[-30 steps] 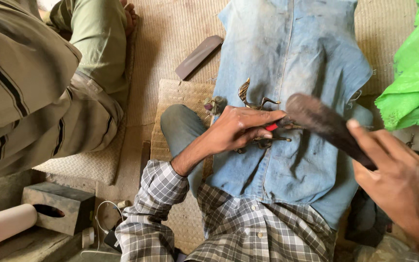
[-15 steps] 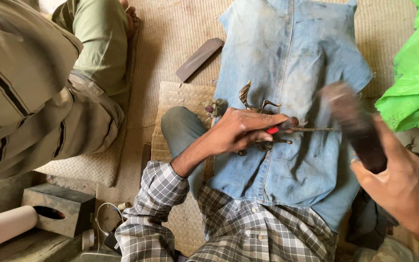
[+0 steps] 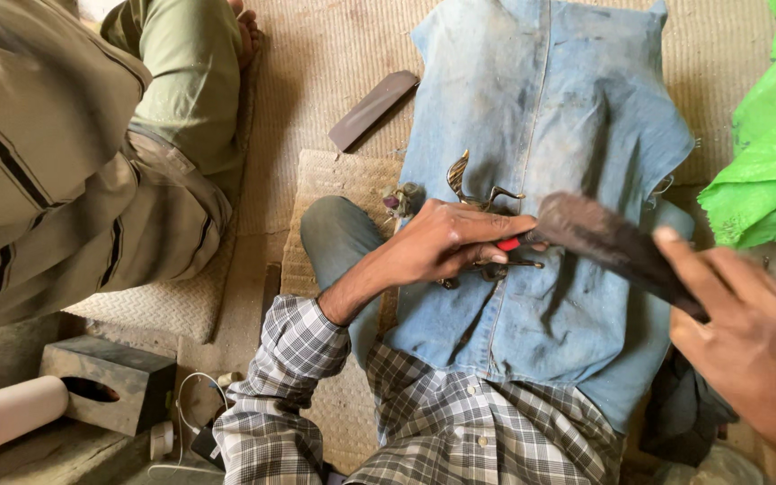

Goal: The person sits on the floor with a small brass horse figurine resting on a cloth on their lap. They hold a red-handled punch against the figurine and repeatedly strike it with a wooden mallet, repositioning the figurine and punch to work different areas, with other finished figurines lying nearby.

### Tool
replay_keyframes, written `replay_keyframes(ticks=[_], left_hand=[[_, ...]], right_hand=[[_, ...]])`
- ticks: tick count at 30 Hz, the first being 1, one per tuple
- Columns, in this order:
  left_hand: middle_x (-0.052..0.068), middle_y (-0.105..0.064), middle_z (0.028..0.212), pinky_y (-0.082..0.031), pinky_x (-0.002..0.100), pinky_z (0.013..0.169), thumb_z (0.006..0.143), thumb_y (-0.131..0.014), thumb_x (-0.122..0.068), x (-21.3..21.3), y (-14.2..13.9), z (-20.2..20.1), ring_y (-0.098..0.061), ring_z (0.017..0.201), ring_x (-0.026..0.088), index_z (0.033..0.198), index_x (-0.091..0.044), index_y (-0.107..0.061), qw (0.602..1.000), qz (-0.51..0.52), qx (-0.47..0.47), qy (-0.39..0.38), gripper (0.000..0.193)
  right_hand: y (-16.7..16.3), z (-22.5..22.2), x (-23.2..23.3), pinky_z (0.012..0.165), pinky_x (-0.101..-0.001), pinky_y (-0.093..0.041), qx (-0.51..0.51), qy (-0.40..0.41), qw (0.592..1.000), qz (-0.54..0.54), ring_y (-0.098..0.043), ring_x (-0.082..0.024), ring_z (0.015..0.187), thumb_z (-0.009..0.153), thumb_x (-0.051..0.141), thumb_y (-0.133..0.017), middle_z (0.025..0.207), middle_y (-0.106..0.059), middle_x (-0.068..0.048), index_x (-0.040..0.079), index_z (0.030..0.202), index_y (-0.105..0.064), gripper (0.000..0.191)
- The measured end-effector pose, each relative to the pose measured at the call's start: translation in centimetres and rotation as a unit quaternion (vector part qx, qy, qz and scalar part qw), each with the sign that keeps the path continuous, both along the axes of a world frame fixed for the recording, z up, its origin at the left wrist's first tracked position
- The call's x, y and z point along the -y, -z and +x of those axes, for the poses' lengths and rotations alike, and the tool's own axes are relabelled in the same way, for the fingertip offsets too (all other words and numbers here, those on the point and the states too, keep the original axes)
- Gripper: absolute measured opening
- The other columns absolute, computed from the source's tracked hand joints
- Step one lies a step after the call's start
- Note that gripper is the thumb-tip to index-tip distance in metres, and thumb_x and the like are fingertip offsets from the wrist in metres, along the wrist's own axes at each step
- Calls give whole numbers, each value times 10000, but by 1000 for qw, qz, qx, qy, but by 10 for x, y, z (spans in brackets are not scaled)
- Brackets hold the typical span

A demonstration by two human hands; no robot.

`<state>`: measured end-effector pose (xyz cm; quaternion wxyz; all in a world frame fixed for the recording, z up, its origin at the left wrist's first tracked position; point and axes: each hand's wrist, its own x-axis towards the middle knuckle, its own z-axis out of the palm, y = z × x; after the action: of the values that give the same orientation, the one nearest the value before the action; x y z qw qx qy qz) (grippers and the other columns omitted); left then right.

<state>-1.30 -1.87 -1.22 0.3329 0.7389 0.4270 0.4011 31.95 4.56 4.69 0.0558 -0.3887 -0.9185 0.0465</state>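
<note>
At the far left a white tube with a red cap (image 3: 2, 415) lies on the floor, its end just beside a dark hollow block (image 3: 110, 382). Above them sits another person in a striped olive shirt (image 3: 38, 153) and green trousers (image 3: 186, 81), cross-legged on a woven mat (image 3: 316, 81). A white cable (image 3: 192, 418) curls on the floor near the block. Further right a flat dark bar (image 3: 373, 110) lies tilted on the mat, close to the edge of a faded blue denim cloth (image 3: 550, 135) spread over the person's lap.

The left hand (image 3: 446, 242), coming out of a checked sleeve (image 3: 271, 395), is closed around a small brass figure (image 3: 473, 193) that rests on the cloth; the curved neck and thin prongs of the figure stick out above and below the fingers. The same hand pinches a thin tool with a red handle (image 3: 508, 243) against the figure.

To the right, the right hand (image 3: 752, 337) grips a dark flat wooden mallet (image 3: 608, 247) by its lower end; the tool slants up to the left, its head just beside the red handle, whether touching it cannot be told. At the far right edge lies a bright green cloth (image 3: 770, 153)
</note>
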Motion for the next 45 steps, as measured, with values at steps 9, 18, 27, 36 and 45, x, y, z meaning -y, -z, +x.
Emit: replay_keyframes(ticks=[9,18,27,36,45], left_hand=[[73,-739,1244,-596,384,820,945,-763,-106,1,2,0,-730,1003,306,1430,-192,-604,1000,-3,-3,-4,517],[91,-730,1247,-588,394,834,907,-749,-45,2,1,-1,-720,1014,317,1399,-170,-619,999,17,-28,-5,524],[72,-765,1196,-564,383,840,903,-766,-53,12,-4,8,-714,920,255,1399,-131,-629,997,-6,21,-77,520],[83,-733,1291,-599,340,955,909,-794,-88,12,-5,9,-756,1107,224,1418,-113,-617,992,-44,51,-103,539],[85,-738,1295,-596,331,998,927,-734,65,11,-10,8,-751,1133,208,1451,-88,-591,989,-69,108,-73,564]], right_hand=[[-12,-9,0,791,-471,-544,-168,59,983,-46,-669,-388,896,761,83,-744,1039,-643,-190,12,1546,-477,833],[-1,10,3,762,-412,-566,-73,35,996,-43,-691,-353,856,819,77,-748,1072,-673,-168,114,1561,-525,777],[21,16,1,735,-443,-535,-120,9,992,-28,-667,-363,852,759,64,-714,1145,-676,-159,125,1543,-498,816],[44,28,-4,692,-410,-524,-91,14,996,19,-656,-319,775,858,50,-736,1027,-664,-120,154,1585,-544,759],[25,9,-10,841,-403,-560,-190,34,981,-11,-683,-350,934,865,35,-735,1135,-659,-176,87,1548,-500,724]])
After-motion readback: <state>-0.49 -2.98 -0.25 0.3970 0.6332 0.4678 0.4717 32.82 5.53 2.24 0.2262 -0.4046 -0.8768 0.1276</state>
